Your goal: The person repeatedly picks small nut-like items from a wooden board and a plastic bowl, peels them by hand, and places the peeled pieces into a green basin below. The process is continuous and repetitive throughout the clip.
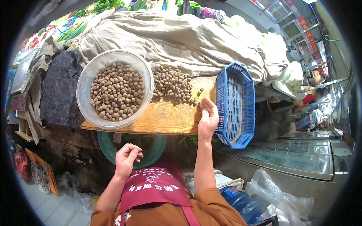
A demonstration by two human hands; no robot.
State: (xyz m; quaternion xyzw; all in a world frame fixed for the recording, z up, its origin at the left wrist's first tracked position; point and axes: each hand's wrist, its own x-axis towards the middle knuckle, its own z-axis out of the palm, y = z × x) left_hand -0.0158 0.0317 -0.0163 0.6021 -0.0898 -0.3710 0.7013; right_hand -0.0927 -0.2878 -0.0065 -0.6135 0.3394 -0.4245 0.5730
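My left hand (128,158) is held over the green plastic basin (103,147) below the board's front edge, fingers curled in; whether it holds anything cannot be told. My right hand (208,114) rests at the right end of the wooden board (167,118), fingers bent, near a few loose small brown round tubers (200,91). Whether something sits between its fingers is unclear. A heap of the same brown tubers (172,84) lies on the board. To its left a round translucent plastic tub (84,93) holds many more. A blue plastic basket (250,99) stands right of my right hand.
Beige cloth (169,36) covers the stall behind the board, with vegetables (104,5) beyond it. Dark grey cloth (60,87) lies left of the tub. Glass-topped cases (291,158), a blue water bottle (240,202) and a clear plastic bag (271,192) are at the right.
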